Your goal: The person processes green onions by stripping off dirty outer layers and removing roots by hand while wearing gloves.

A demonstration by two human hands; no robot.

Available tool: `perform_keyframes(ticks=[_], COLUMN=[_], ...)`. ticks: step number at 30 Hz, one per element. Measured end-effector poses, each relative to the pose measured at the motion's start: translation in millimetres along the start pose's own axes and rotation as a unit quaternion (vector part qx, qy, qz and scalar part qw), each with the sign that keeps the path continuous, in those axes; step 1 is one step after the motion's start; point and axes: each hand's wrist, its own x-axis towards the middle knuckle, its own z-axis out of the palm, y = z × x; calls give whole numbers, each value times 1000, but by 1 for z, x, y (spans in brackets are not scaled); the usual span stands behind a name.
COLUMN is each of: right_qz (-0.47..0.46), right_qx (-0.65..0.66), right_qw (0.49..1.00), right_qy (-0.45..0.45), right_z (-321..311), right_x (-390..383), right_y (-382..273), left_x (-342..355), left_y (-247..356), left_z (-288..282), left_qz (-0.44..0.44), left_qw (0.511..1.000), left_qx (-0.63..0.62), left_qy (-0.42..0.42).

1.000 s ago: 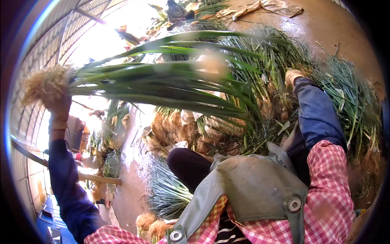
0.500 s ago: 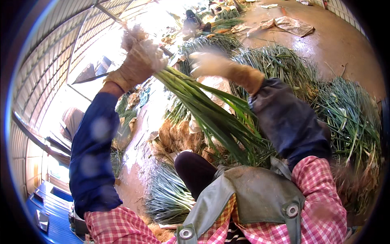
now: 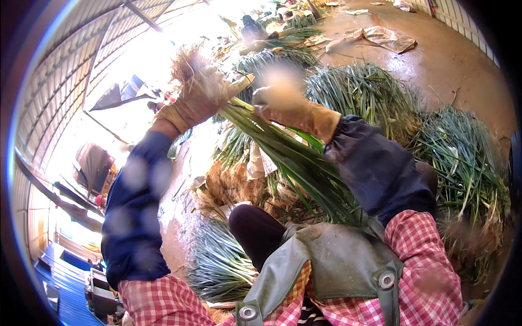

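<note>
A bunch of long green onions slants across the middle, its pale shaggy roots at the upper end. My gloved left hand is closed round the bunch just below those roots. My gloved right hand is beside the stalks, right of my left one, its fingers curled; a pale blur hides part of it, and I cannot make out what they grip. Below the bunch are root-heavy bundles and, beside my dark knee, bluish-green stalks.
More onion piles lie to the right and ahead. A person is among piles far back. Crumpled tan sheeting lies on the wet floor. Blue ribbed panels are at lower left, under a metal-framed roof.
The bunch, held level at far left a second ago, now slants down from upper middle. My left hand moved up and rightward; my right hand came leftward from the pile to the stalks.
</note>
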Motion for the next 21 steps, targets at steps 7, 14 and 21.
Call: perform_keyframes(ticks=[7, 14, 21], right_qz=[395, 158, 162], right_qx=[-632, -164, -212], right_qw=[637, 962, 961], right_qy=[-198, -150, -76], right_z=[-155, -54, 37], right_x=[-69, -37, 3], right_y=[10, -41, -106], left_x=[-38, -26, -19], left_y=[3, 12, 17], left_z=[-14, -12, -1], left_qz=[-44, 0, 8], left_qw=[993, 995, 997], left_qx=[-52, -92, -70], left_qy=[-93, -38, -37])
